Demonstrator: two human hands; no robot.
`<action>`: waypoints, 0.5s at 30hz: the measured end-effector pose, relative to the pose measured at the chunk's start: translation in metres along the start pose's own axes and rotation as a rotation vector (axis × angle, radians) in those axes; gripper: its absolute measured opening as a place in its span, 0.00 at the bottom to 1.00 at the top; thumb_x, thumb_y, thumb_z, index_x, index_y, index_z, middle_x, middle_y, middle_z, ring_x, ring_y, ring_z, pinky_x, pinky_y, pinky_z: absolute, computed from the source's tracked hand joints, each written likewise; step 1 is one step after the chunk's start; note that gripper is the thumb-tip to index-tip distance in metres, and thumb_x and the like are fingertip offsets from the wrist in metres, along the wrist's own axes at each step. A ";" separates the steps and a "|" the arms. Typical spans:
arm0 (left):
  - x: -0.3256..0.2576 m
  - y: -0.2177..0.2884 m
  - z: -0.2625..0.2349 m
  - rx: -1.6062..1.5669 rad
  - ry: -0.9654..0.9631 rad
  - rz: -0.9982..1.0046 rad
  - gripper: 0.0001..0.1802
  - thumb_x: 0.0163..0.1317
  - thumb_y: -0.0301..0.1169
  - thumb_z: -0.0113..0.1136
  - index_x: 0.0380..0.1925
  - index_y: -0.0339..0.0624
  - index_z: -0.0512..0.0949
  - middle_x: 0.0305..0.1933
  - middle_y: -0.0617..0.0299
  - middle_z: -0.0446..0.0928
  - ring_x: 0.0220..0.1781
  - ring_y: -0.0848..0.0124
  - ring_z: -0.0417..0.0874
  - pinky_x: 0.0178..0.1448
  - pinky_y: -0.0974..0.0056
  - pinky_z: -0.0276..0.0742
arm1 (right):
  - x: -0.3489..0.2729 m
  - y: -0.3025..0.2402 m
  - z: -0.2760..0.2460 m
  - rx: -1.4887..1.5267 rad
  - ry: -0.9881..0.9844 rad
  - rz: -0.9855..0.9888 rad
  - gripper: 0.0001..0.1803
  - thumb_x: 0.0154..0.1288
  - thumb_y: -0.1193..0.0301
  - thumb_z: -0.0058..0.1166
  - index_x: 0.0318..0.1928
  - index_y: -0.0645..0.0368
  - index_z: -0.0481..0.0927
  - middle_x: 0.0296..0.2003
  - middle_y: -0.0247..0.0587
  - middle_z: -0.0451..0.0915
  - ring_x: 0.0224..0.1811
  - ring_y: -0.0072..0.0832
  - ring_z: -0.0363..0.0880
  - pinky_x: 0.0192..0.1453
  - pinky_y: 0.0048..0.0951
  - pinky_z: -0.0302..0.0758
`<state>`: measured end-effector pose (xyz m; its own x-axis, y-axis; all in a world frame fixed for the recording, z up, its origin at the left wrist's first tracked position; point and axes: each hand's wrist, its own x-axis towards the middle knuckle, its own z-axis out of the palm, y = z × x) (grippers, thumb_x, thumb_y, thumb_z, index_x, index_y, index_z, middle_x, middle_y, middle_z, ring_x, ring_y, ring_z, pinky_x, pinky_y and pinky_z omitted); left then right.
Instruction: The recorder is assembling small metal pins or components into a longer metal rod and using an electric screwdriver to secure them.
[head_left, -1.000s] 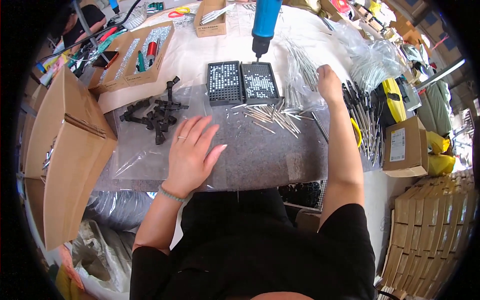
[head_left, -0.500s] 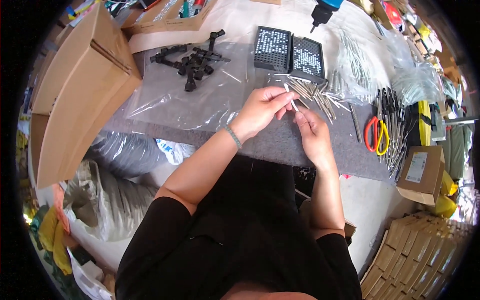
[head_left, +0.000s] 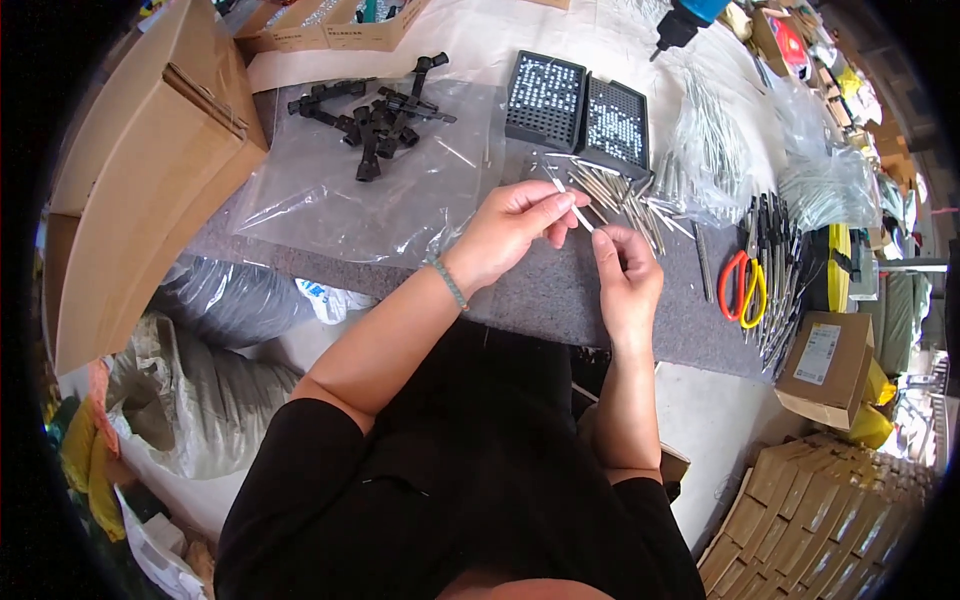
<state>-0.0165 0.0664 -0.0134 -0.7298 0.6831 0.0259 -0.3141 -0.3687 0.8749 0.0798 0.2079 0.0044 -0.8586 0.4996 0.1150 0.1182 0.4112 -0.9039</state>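
Observation:
A thin white metal-looking rod slants between my hands above the near part of the grey work mat. My left hand pinches it between thumb and fingers around its middle, and the rod's upper end sticks out beyond the fingertips. The fingertips of my right hand are closed at its lower end. Just beyond my hands lies a loose pile of thin metal rods. Behind that pile, two black hole-grid trays stand side by side, with small silvery pieces in many of their holes.
Black jointed fittings lie on a clear plastic bag to the left, beside a large cardboard box. Red-and-yellow-handled scissors and several dark rods are at the right. A blue power driver hangs above.
The view has shifted slightly, moving the scene a little in the picture. Both hands keep hold of the rod, and my right fingers look more curled at its lower end.

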 end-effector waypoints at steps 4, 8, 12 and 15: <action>0.001 0.000 0.003 -0.040 0.002 0.001 0.15 0.71 0.32 0.49 0.48 0.31 0.77 0.35 0.65 0.77 0.33 0.77 0.74 0.42 0.72 0.73 | -0.001 0.001 -0.002 0.123 0.043 -0.020 0.07 0.64 0.72 0.59 0.37 0.62 0.84 0.26 0.34 0.81 0.29 0.15 0.74 0.35 0.20 0.72; 0.000 -0.001 0.003 -0.038 -0.024 0.015 0.15 0.71 0.33 0.49 0.48 0.31 0.76 0.35 0.65 0.77 0.34 0.77 0.75 0.42 0.71 0.74 | 0.001 0.007 -0.005 0.070 0.020 -0.118 0.07 0.62 0.73 0.60 0.39 0.63 0.84 0.28 0.36 0.81 0.30 0.20 0.76 0.37 0.22 0.72; 0.001 -0.002 0.003 0.031 -0.037 0.034 0.15 0.71 0.33 0.49 0.48 0.31 0.76 0.35 0.64 0.77 0.34 0.77 0.75 0.43 0.71 0.74 | 0.000 0.001 -0.008 -0.118 0.004 -0.175 0.08 0.62 0.71 0.61 0.39 0.63 0.84 0.32 0.39 0.81 0.32 0.23 0.77 0.38 0.24 0.73; 0.002 -0.003 0.002 0.030 -0.047 0.047 0.15 0.71 0.32 0.49 0.48 0.31 0.76 0.36 0.64 0.77 0.35 0.76 0.75 0.43 0.71 0.74 | 0.000 0.002 -0.009 -0.119 0.028 -0.148 0.08 0.62 0.71 0.60 0.39 0.62 0.84 0.30 0.40 0.81 0.31 0.23 0.77 0.36 0.24 0.72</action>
<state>-0.0157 0.0699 -0.0149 -0.7136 0.6949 0.0893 -0.2616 -0.3826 0.8861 0.0845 0.2157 0.0060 -0.8570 0.4471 0.2563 0.0510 0.5684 -0.8212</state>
